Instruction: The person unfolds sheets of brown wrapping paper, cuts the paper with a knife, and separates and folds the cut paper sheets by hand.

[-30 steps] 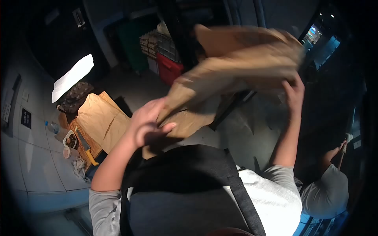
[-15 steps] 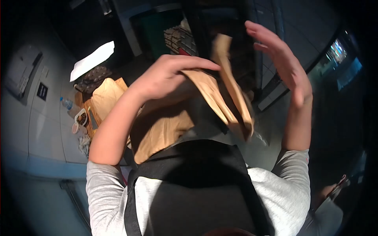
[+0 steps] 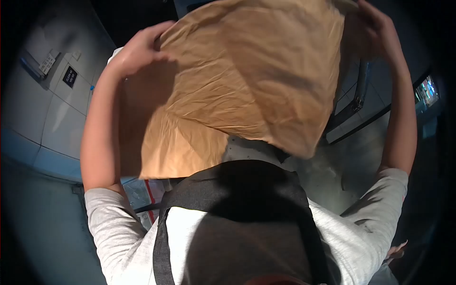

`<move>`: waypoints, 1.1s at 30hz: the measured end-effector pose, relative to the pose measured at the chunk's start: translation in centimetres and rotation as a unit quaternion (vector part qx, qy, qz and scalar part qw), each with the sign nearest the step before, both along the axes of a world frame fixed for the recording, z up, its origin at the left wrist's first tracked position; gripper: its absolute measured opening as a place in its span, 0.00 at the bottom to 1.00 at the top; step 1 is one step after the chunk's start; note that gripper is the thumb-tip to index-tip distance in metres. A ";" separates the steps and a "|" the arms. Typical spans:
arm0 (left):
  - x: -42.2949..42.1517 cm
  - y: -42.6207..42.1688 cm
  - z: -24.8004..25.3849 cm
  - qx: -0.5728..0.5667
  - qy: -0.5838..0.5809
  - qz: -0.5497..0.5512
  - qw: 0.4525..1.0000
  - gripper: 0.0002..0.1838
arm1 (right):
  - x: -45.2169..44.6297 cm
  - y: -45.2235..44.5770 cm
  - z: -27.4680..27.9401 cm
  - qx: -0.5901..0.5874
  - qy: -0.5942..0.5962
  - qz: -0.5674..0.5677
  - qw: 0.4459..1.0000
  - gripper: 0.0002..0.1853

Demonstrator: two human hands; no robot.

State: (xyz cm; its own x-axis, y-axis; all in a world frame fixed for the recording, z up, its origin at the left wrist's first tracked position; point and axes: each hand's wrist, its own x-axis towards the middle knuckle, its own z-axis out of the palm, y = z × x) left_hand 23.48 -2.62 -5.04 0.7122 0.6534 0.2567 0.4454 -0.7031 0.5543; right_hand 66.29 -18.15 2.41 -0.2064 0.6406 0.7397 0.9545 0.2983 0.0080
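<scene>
A large, creased piece of brown paper spreads in front of my chest, its top running out of view. I cannot tell whether it is a single sheet or a bag. My left hand grips its left edge, with the thumb on the near side. At the upper right corner, my right hand has its fingers closed at the paper's edge, partly in shadow. The lower part folds over near my black apron.
A tiled wall with a small black sign stands on the left. A lit screen glows at the far right. Another person's hand shows at the lower right. Behind the paper, the work area is hidden.
The brown paper, folded and bunched before, is now opened wide and raised. My right hand, previously apart from it, has come to its right edge. My left hand has moved left and up.
</scene>
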 end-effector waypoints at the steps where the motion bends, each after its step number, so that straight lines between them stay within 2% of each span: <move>1: -1.1 1.2 -1.7 -0.014 -0.010 -0.017 1.000 0.26 | -2.9 -0.4 1.3 0.027 -0.017 -0.036 0.999 0.05; 3: -2.2 1.7 -4.4 -0.031 0.057 0.099 0.993 0.25 | -4.1 0.3 2.1 0.096 0.025 -0.031 0.995 0.06; 4: -3.4 3.5 -6.9 -0.062 -0.047 0.052 0.996 0.22 | -3.9 0.4 2.6 0.124 -0.005 -0.035 0.992 0.06; 7: -4.6 4.5 -7.3 0.117 -0.078 0.232 0.962 0.15 | -3.4 0.7 4.0 0.180 -0.092 -0.061 0.977 0.05; 8: -4.5 4.1 -6.9 0.267 -0.103 0.252 0.925 0.11 | -3.6 0.7 4.2 0.187 -0.117 -0.079 0.972 0.05; 9: -4.4 3.6 -6.4 0.343 -0.090 0.281 0.892 0.09 | -3.6 0.7 4.2 0.193 -0.142 -0.097 0.966 0.05; 12: -6.2 3.7 -4.3 0.463 -0.041 0.274 0.842 0.11 | -1.7 1.8 5.1 0.170 -0.136 -0.214 0.952 0.07; 15: -8.2 3.9 -2.2 0.533 0.020 0.248 0.808 0.15 | 4.1 3.8 4.1 0.148 -0.133 -0.217 0.956 0.06; 16: -6.8 3.1 -2.3 0.547 0.033 0.241 0.801 0.15 | 6.0 3.7 2.5 0.128 -0.169 -0.261 0.942 0.08; 18: -6.9 3.1 -1.1 0.574 0.033 0.224 0.787 0.15 | 5.9 3.9 1.9 0.122 -0.135 -0.227 0.957 0.08; 21: -7.3 3.2 0.3 0.588 0.028 0.199 0.783 0.16 | 4.5 4.1 2.2 0.125 -0.114 -0.213 0.962 0.08; 26: -10.7 2.2 0.8 0.425 0.087 0.256 0.864 0.15 | 5.4 4.4 2.3 0.172 -0.089 -0.167 0.967 0.07; 28: -14.1 1.1 0.6 0.371 0.123 0.311 0.866 0.14 | 4.2 3.2 2.1 0.198 -0.028 -0.101 0.975 0.08; 29: -16.3 0.3 0.6 0.348 0.143 0.347 0.859 0.14 | 2.9 2.8 2.4 0.159 0.006 -0.095 0.983 0.08; 31: -21.6 -0.9 -0.3 0.268 -0.005 0.313 0.911 0.14 | 1.8 3.0 3.1 0.108 0.062 -0.056 0.991 0.09; 33: -25.9 -4.4 -0.6 0.154 -0.135 0.309 0.929 0.14 | 4.6 5.8 4.3 0.090 0.064 0.055 0.992 0.11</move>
State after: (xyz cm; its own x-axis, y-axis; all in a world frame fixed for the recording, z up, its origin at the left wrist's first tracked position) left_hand -2.39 -7.06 -5.67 0.1080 0.7815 0.6145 0.6906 -0.5036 0.5191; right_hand 70.91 -12.34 6.73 -0.1648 0.4743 0.8648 0.9131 0.4048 -0.0481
